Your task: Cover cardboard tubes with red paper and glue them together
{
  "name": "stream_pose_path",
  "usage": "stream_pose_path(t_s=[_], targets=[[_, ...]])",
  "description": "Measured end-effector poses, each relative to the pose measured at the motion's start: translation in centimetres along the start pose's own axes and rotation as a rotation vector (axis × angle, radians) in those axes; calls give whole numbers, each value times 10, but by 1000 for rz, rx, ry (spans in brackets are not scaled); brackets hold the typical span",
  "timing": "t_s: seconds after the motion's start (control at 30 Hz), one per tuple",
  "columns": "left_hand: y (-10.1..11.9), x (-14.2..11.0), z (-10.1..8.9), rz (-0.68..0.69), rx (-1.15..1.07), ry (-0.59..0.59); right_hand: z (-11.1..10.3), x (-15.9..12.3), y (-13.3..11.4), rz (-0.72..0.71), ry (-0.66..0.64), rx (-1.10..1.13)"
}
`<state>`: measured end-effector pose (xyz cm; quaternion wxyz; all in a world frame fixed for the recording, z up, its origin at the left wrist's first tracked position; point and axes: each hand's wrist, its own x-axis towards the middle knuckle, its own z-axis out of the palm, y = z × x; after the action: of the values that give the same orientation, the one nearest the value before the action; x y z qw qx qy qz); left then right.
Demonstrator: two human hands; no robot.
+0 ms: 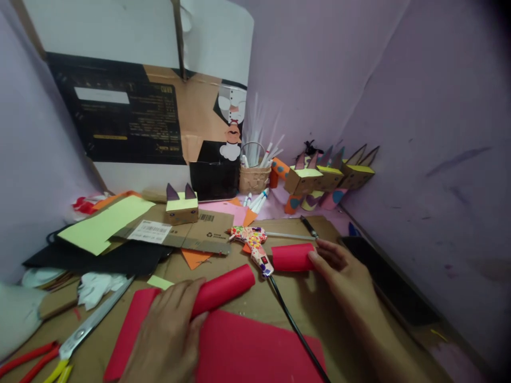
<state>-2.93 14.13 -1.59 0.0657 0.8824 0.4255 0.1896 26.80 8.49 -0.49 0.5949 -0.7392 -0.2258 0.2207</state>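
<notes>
My left hand [170,324] is curled over a long red paper tube [225,290], which lies slantwise across red paper at the front of the table. Beneath it spreads a flat red sheet [255,346], and another red piece [133,327] shows left of my wrist. My right hand [339,268] pinches the right end of a shorter red paper tube [293,257]. Between the two tubes lies a flower-patterned glue gun [255,244] with a glue stick [289,235] in its back. Its black cord [293,324] runs over the red sheet towards me.
Scissors [91,319] and red-handled pliers [32,361] lie at left, near black paper [96,263] and pale green paper [104,221]. A small eared cardboard head [182,207] stands behind. Several similar heads [303,181] and a basket of glue sticks [254,178] line the back.
</notes>
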Motion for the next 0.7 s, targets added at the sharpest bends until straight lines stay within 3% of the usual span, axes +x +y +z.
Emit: stream_pose_path(t_s=[0.13,0.23,0.37,0.43,0.5,0.57,0.63,0.7], targets=[[-5,-3,-7,-144,-86,75,-2,-4,3,-91,-88,-186],[-8,-2,-11,-312,-165,116,-3,-7,3,-241,-89,-328],[-13,1,-16,-427,-286,31,-8,-11,-2,-392,12,-590],[-11,2,-17,-525,-366,-8,-9,-15,-6,-503,63,-591],[-4,3,-16,-650,-551,-22,-9,-21,-11,-639,86,-486],[6,4,-15,-756,-892,-39,-7,-32,-15,-730,82,-347],[17,7,-14,-801,-1271,-65,-2,-44,-16,-721,37,-218],[25,10,-15,-784,-1520,-97,3,-56,-15,-625,-47,-101]])
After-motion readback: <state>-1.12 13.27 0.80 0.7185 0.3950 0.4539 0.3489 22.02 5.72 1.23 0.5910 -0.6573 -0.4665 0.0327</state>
